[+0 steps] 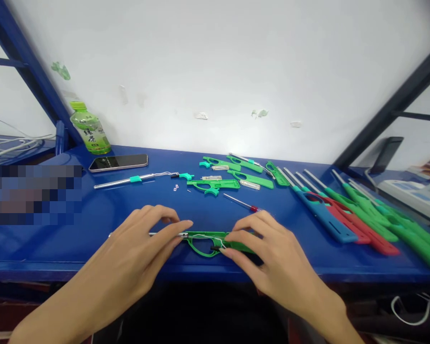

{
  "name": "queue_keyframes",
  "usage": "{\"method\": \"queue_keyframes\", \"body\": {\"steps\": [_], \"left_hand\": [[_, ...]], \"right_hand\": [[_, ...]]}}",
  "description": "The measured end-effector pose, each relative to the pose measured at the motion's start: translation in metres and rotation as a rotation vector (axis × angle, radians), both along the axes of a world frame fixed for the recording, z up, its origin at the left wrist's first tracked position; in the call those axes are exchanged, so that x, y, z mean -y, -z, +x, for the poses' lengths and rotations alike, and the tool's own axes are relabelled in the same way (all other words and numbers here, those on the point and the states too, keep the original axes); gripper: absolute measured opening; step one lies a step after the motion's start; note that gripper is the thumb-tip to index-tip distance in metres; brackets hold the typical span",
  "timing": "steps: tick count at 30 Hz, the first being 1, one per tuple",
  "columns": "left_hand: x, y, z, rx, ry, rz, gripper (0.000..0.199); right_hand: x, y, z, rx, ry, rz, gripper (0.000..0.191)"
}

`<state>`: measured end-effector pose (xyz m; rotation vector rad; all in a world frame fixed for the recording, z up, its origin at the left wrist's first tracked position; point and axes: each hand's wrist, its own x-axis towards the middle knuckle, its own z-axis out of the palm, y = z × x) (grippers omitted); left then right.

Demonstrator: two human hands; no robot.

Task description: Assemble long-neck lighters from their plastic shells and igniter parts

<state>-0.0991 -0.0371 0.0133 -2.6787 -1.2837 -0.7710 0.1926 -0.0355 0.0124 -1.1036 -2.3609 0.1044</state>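
Note:
Near the front edge of the blue table lies a green lighter handle half (205, 254), its trigger loop facing me. My left hand (148, 234) pinches the metal lighter tube (182, 234) at the left end of this shell. A thin white wire (202, 235) runs from the tube along the shell. My right hand (268, 243) is closed at the shell's right part, thumb and fingers on the wire beside a small black igniter piece (215, 248). The fingers and palm hide the rest of the handle.
Behind my hands lie loose green handle halves (232, 184), clear fuel tanks (250, 185), a tube with a teal trigger (136, 179) and a screwdriver (240, 202). Several whole lighters (324, 212) lie at right. A phone (118, 163) and drink bottle (89, 129) stand back left.

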Motion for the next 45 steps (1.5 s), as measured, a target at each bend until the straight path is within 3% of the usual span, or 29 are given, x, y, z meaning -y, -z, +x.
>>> {"method": "queue_keyframes", "body": {"steps": [9,15,21,38,45], "left_hand": [[-0.029,0.003,0.026,-0.153,0.098,0.026,0.027],[-0.023,0.001,0.026,-0.225,0.103,0.120,0.018],[-0.012,-0.009,0.031,-0.314,0.107,0.206,0.049],[-0.015,-0.003,0.032,-0.314,0.086,0.275,0.038],[-0.020,0.001,0.030,-0.232,0.083,0.217,0.028]], "right_hand": [[-0.003,0.001,-0.001,-0.057,-0.048,-0.067,0.017],[-0.003,0.005,-0.002,-0.108,-0.062,-0.035,0.010],[-0.006,0.011,-0.002,-0.188,-0.092,-0.021,0.007],[-0.005,0.012,-0.001,-0.188,-0.076,-0.018,0.008],[-0.005,0.012,-0.002,-0.182,-0.070,-0.040,0.008]]}}
